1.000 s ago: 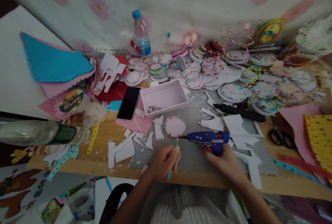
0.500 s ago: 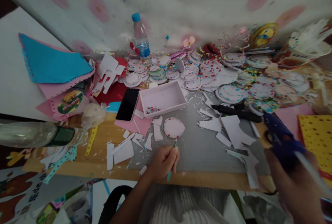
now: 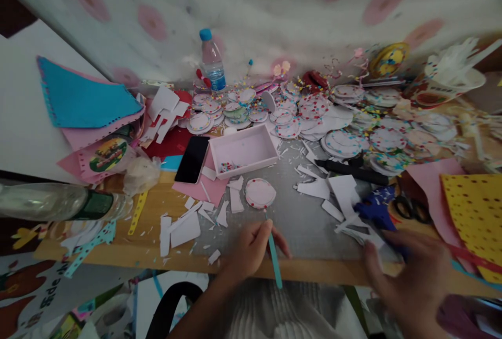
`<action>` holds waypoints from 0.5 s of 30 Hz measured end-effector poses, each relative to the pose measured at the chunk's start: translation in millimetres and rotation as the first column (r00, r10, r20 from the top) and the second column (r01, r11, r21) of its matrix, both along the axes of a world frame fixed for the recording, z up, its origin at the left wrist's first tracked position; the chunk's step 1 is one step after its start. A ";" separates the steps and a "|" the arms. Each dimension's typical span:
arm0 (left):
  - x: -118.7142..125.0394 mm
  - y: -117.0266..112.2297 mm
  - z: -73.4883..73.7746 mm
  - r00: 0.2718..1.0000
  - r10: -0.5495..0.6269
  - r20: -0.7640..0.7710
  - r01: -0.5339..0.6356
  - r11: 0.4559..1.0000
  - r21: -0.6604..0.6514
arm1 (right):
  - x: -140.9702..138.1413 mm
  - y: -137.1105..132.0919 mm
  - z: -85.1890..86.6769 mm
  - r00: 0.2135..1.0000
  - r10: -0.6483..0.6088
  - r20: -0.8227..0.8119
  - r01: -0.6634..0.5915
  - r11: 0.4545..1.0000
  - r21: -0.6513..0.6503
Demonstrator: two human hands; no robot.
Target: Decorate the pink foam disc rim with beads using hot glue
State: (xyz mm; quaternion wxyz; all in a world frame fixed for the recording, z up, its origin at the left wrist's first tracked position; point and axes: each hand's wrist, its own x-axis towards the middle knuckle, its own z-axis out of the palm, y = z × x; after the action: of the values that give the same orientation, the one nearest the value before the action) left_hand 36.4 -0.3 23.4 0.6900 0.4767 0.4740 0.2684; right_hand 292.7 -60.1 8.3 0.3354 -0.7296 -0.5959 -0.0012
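Note:
My left hand (image 3: pixel 254 245) pinches a thin teal stick (image 3: pixel 275 268) between thumb and forefinger; its other fingers are loosely extended. At the stick's far end a tiny pale tip lies close to a round white paper disc (image 3: pixel 261 193) edged with red dots on the grey mat. On the right, my right hand (image 3: pixel 411 271) is blurred, fingers apart. A dark blue glue gun (image 3: pixel 377 208) lies on paper offcuts just beyond it, its handle partly hidden by the fingers. Whether they still touch the handle is unclear.
A pink-white box (image 3: pixel 243 158) with small beads stands behind the disc, beside a phone (image 3: pixel 192 159). Piles of decorated paper discs (image 3: pixel 341 143) line the back. Black scissors (image 3: pixel 411 209), a water bottle (image 3: pixel 214 61) and paper scraps (image 3: pixel 186 230) surround the mat.
The glue gun has come down from the right onto the offcuts, and my right hand's fingers have spread. My left hand has shifted slightly, and the stick's near end has swung right.

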 end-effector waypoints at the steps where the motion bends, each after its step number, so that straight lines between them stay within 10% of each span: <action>1: 5.4 -0.2 2.2 1.000 0.024 -0.006 -0.024 0.999 -0.027 | -14.9 1.9 4.6 0.989 0.137 0.052 -0.142 0.982 0.124; 5: 23.1 -1.9 4.4 0.989 0.114 -0.094 -0.115 0.993 -0.005 | -69.1 20.7 10.6 0.756 0.653 0.051 -0.653 0.757 -0.023; 15: 30.0 9.5 2.8 0.940 0.195 -0.280 -0.161 0.977 0.141 | -89.3 62.4 8.9 0.620 0.784 0.038 -0.785 0.619 0.032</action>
State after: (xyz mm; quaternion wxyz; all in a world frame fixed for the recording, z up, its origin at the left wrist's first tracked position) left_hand 66.4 9.2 26.3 0.5562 0.5056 0.5954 0.2837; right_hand 203.5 2.4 17.2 0.3130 -0.3891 -0.8574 0.1242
